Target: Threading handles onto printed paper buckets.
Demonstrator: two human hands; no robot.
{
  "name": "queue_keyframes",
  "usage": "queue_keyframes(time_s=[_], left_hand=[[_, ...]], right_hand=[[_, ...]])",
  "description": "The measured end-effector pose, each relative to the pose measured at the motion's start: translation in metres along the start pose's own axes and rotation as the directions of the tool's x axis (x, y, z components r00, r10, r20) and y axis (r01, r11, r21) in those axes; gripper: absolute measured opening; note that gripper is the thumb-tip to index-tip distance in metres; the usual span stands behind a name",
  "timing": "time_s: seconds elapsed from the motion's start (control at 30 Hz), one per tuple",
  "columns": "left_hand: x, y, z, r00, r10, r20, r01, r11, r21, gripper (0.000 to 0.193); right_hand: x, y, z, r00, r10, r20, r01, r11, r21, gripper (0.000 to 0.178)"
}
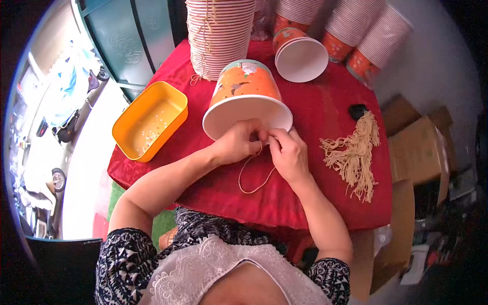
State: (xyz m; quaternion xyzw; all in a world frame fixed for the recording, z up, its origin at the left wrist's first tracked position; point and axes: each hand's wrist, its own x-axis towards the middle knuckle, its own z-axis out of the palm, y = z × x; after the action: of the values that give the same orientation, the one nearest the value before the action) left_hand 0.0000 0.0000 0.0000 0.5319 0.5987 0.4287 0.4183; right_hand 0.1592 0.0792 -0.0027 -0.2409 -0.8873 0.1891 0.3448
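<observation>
Left hand (238, 140) pinches cord (247, 192) at paper bucket's (254, 90) rim!
Right hand (291, 153) pinches too, apparently cord; bare red tablecloth (312, 114) alongside.

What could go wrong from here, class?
The orange tub lies on its side, so it might roll if nudged. The thin cord hangs in a loose loop below the left hand and right hand and could snag. The yellow container near the left edge of the table might get knocked off.
</observation>
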Motion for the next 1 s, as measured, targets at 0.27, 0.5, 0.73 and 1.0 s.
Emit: queue_keyframes(time_s=[0.27, 0.5, 0.73, 1.0], left_hand=[[-0.001, -0.012, 0.011, 0.787, 0.612, -0.08, -0.505, 0.712, 0.488, 0.029], [-0.007, -0.007, 0.012, 0.818, 0.574, -0.024, -0.376, 0.567, 0.733, 0.017], [-0.004, -0.012, 0.012, 0.823, 0.566, -0.054, -0.277, 0.482, 0.831, 0.013], [-0.005, -0.008, 0.011, 0.789, 0.612, -0.044, -0.343, 0.499, 0.796, 0.012]], right_hand=[[0.0, 0.013, 0.012, 0.999, 0.007, -0.033, -0.004, 0.998, 0.069, 0.018], [0.0, 0.017, 0.014, 0.999, 0.016, -0.039, -0.011, 0.993, 0.121, 0.02], [0.0, 0.012, 0.014, 0.999, 0.04, -0.033, -0.035, 0.99, 0.137, 0.021], [0.0, 0.019, 0.013, 0.999, -0.014, -0.032, 0.021, 0.975, 0.222, 0.024]])
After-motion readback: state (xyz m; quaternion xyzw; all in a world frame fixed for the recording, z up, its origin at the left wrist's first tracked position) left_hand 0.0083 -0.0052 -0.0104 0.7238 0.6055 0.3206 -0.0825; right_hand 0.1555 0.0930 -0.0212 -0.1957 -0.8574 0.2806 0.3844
